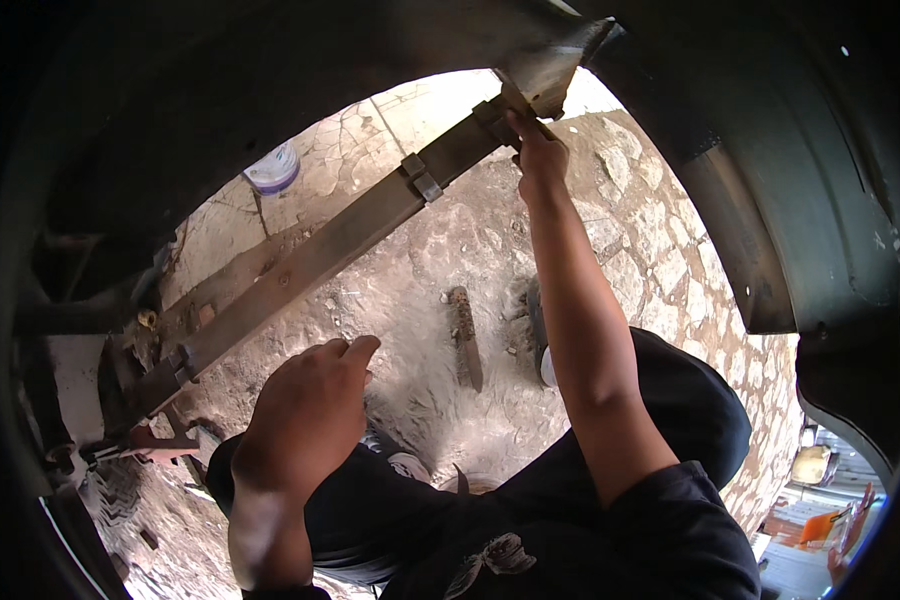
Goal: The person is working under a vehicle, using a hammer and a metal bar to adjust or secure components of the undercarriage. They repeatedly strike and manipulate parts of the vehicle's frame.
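A long flat leaf spring (300,268), with metal clamps around its stacked leaves, slants from the lower left to the upper middle. At its upper end, just under a bent metal bracket (548,82), my right hand (542,160) is closed on it, the thumb lying along its side. My right arm is stretched far forward. Below the spring and apart from it, my left hand (305,410) is raised with its back showing. Its fingers curl under and the thumb sticks out to the right; whatever the fingers hold, if anything, is hidden.
Dark vehicle bodywork (770,200) arches overhead and down the right side. A rusty flat metal piece (465,340) lies on the dirt between my feet. A white and purple bucket (273,170) stands beyond the spring. A reddish metal part (163,445) is at the lower left.
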A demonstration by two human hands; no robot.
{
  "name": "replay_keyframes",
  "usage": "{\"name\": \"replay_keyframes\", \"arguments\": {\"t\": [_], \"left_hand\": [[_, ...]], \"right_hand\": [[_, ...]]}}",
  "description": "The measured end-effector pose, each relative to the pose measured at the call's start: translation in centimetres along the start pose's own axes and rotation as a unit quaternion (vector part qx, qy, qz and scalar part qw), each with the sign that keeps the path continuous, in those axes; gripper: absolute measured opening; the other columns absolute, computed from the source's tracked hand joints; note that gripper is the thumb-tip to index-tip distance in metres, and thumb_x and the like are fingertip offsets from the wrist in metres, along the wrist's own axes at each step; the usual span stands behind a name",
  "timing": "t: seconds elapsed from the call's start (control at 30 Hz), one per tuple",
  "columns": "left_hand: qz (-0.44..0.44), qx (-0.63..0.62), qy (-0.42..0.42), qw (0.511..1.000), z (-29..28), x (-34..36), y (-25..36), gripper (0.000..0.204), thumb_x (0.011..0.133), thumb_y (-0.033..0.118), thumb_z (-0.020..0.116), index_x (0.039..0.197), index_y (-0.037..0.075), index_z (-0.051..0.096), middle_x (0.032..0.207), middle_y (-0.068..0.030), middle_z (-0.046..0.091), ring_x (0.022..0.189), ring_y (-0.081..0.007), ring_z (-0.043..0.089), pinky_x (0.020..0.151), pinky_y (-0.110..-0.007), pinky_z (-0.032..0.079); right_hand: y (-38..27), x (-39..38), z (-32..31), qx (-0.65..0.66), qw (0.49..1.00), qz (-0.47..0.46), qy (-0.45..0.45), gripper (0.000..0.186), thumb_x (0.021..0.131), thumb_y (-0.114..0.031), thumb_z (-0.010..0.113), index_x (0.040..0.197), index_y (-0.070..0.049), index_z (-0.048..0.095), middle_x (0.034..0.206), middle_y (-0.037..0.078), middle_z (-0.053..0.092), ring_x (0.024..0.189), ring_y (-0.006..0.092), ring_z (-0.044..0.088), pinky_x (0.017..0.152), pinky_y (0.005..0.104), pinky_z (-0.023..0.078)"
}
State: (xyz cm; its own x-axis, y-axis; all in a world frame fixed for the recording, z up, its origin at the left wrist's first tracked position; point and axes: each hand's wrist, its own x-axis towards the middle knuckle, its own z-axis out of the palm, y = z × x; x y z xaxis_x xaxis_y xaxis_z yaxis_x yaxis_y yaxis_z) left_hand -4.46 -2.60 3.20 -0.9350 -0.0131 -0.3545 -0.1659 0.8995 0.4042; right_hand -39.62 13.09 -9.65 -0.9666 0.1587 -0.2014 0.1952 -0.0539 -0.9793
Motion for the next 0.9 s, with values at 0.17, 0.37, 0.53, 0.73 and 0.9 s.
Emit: {"name": "replay_keyframes", "arguments": {"t": [0.17,0.37,0.53,0.73,0.9], "left_hand": [[-0.016,0.001,-0.026,1.0,-1.1,-0.7,0.8,0.03,0.099,0.012,0.059,0.128,0.003,0.061,0.108,-0.0233,0.069,0.103,-0.0422,0.066,0.09,-0.051,0.052],[0.0,0.017,-0.025,1.0,0.4,0.2,0.0,0.034,0.097,0.012,0.063,0.129,0.003,0.06,0.106,-0.0229,0.069,0.103,-0.0414,0.067,0.089,-0.05,0.052],[-0.006,0.021,-0.009,1.0,-0.7,-0.6,0.6,0.033,0.097,0.012,0.063,0.128,0.002,0.06,0.106,-0.0223,0.069,0.103,-0.0415,0.066,0.089,-0.05,0.052],[0.025,0.016,-0.006,1.0,0.7,0.4,0.1,0.032,0.096,0.009,0.062,0.127,0.002,0.06,0.105,-0.0212,0.069,0.103,-0.0407,0.066,0.089,-0.05,0.052],[0.018,0.018,-0.005,1.0,0.3,0.4,0.1,0.031,0.096,0.008,0.061,0.126,0.003,0.061,0.104,-0.0211,0.069,0.103,-0.0411,0.067,0.089,-0.05,0.052]], "right_hand": [[0.1,2.8,1.7,-0.081,0.996,-0.042,0.019,0.046,0.077,-0.035,0.091,0.109,-0.006,0.076,0.09,0.001,0.069,0.073,0.0112,0.058,0.06,0.0314,0.044],[0.6,1.9,0.8,-0.035,0.997,-0.044,-0.047,0.056,0.079,-0.042,0.088,0.113,0.0,0.076,0.096,0.008,0.075,0.081,0.0159,0.068,0.072,0.0312,0.054],[0.2,1.5,0.6,0.052,0.997,-0.023,-0.046,0.052,0.075,-0.03,0.092,0.111,0.003,0.075,0.099,0.005,0.074,0.082,0.0122,0.066,0.07,0.028,0.052],[0.0,2.1,1.3,-0.052,0.998,-0.01,0.031,0.048,0.079,-0.03,0.09,0.114,-0.002,0.074,0.102,0.003,0.073,0.08,0.0104,0.064,0.066,0.0242,0.049],[0.6,0.9,-0.7,0.133,0.985,-0.009,-0.107,0.035,0.091,-0.013,0.078,0.122,-0.001,0.07,0.114,0.006,0.073,0.095,0.0156,0.07,0.081,0.0273,0.059]]}}
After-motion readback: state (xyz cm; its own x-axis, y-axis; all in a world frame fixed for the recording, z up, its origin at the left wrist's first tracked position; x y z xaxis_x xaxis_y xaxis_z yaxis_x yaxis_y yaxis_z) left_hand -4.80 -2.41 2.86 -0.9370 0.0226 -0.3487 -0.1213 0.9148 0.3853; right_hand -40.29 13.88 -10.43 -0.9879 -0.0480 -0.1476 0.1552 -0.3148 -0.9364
